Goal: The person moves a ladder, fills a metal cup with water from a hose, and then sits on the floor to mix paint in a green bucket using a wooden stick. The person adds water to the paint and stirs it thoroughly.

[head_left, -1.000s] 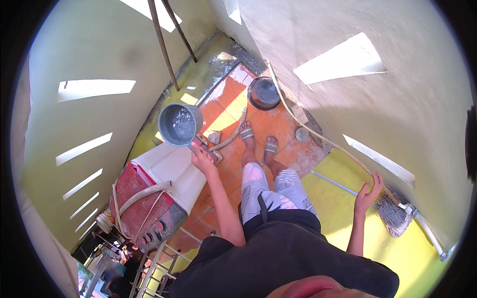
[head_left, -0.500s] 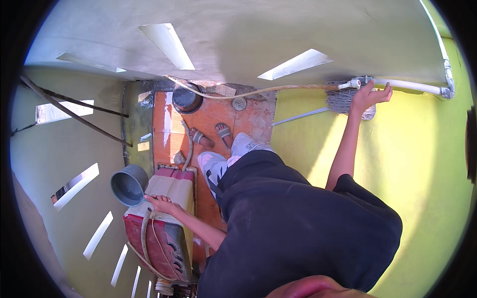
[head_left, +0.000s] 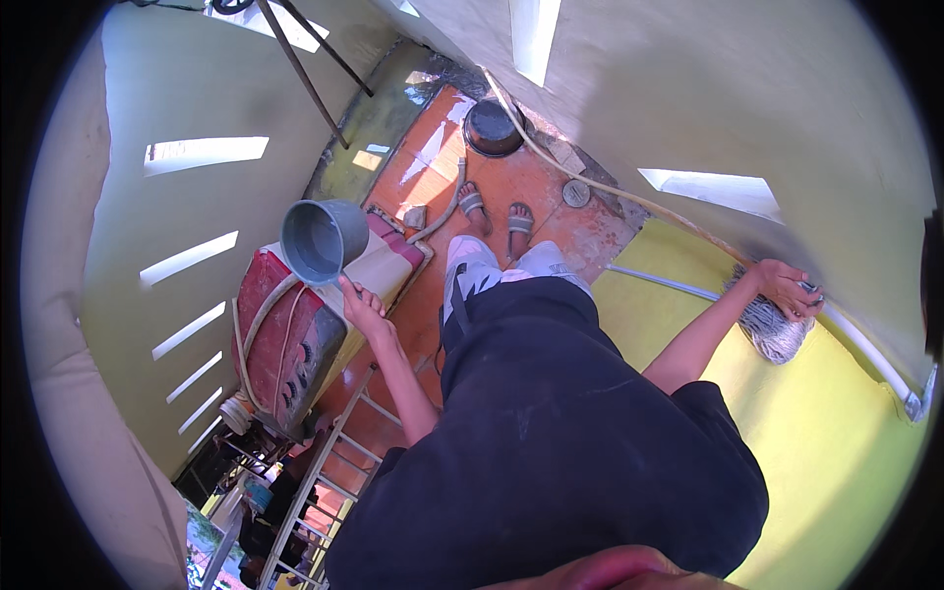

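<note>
My left hand (head_left: 366, 313) is closed on the handle of a grey dipper (head_left: 324, 236), raised near a red-and-cream washing machine (head_left: 285, 354) with hoses draped on it. The dipper seems to hold a little water. My right hand (head_left: 787, 290) is closed round the tap fitting on a white pipe (head_left: 855, 339) along the right wall, largely covering the tap. A long pale hose (head_left: 600, 187) runs from there along the wall. A grey mop head (head_left: 777, 339) lies below that hand, its pole (head_left: 669, 285) on the yellow surface.
A black basin (head_left: 495, 128) stands near my sandalled feet on orange tiles (head_left: 413, 167). Two dark poles (head_left: 310, 79) slant against the slotted left wall. A white metal rack (head_left: 334, 477) is beside me at lower left, with a person in dark clothing (head_left: 261, 531) beyond it.
My right hand has moved from beside the hose up onto the tap and closed on it. The view swung right half a second ago and has turned back. My left hand still holds the dipper.
</note>
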`<state>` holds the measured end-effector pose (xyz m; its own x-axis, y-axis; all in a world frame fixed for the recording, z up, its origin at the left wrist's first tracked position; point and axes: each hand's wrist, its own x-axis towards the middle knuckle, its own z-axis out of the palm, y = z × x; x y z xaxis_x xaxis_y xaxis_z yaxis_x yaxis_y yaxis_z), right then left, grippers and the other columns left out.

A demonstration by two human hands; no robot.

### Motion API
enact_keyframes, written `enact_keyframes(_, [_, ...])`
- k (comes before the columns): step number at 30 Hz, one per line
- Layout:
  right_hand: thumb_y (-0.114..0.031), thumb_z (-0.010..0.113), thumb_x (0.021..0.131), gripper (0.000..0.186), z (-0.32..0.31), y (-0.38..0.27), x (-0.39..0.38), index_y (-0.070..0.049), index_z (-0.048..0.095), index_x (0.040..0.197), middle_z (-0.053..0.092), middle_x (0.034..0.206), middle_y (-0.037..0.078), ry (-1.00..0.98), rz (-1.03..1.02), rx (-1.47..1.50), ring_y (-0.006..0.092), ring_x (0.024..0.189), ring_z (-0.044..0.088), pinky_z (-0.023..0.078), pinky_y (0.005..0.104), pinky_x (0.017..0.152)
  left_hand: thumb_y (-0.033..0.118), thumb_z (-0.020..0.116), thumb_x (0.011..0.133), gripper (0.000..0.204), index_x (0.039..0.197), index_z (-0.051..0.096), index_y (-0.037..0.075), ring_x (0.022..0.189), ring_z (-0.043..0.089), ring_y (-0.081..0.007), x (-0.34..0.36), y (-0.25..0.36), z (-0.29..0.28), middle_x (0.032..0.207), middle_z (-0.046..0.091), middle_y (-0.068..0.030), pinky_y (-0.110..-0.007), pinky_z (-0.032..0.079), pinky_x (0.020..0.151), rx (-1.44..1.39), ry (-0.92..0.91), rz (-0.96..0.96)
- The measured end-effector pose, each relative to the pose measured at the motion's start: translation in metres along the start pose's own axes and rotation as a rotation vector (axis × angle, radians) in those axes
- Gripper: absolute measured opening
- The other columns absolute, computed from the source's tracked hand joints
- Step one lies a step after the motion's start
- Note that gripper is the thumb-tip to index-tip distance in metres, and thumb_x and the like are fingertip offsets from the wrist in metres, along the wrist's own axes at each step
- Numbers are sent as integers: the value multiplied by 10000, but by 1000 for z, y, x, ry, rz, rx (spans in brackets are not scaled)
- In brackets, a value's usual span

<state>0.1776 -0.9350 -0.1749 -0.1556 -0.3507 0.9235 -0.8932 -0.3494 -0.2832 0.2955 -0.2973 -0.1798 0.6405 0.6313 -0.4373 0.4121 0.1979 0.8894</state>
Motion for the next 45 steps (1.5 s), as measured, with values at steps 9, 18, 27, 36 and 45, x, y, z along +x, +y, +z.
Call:
enact_keyframes(9, [-179, 504, 876, 438, -44, -38, 4, 51, 406, 1236, 290, 1313, 224, -331, 533, 483, 370, 1269, 300, 334, 509, 1020, 513, 543, 954, 429, 773, 445, 137, 401, 221, -24, -29, 3, -9, 553, 273, 81, -212, 160, 354, 11, 62, -5])
enact_keyframes(18, [-399, 501, 913, 572, -38, -51, 12, 28, 439, 1289, 179, 1494, 257, -656, 419, 201, 443, 1379, 189, 140, 634, 1095, 500, 535, 961, 416, 780, 460, 132, 401, 235, -13, -52, 34, -10, 552, 294, 85, -208, 162, 355, 81, 49, 72])
enact_keyframes(27, [-133, 525, 940, 357, -135, -158, -53, 31, 467, 1252, 445, 1343, 186, -1166, 303, 1077, 325, 1265, 441, 360, 476, 1061, 505, 547, 953, 424, 784, 480, 122, 406, 249, 1, -57, 48, -19, 556, 307, 102, -187, 164, 358, 63, -69, 16])
enact_keyframes(36, [-443, 374, 1019, 632, -348, -303, -154, 21, 293, 1440, 605, 1080, 160, -2870, -36, 1332, 205, 876, 624, 544, 312, 675, 429, 550, 973, 427, 720, 543, 86, 495, 310, -7, -62, 6, -49, 572, 367, 84, -225, 241, 438, 94, -46, 258])
enact_keyframes(45, [-385, 439, 1010, 472, -480, -330, -143, 41, 552, 1177, 609, 706, 114, -2601, -917, 1140, 159, 581, 572, 425, 307, 467, 359, 582, 954, 439, 699, 569, 2, 553, 375, -60, -104, -2, -155, 541, 397, 32, -309, 309, 489, 147, 80, 239])
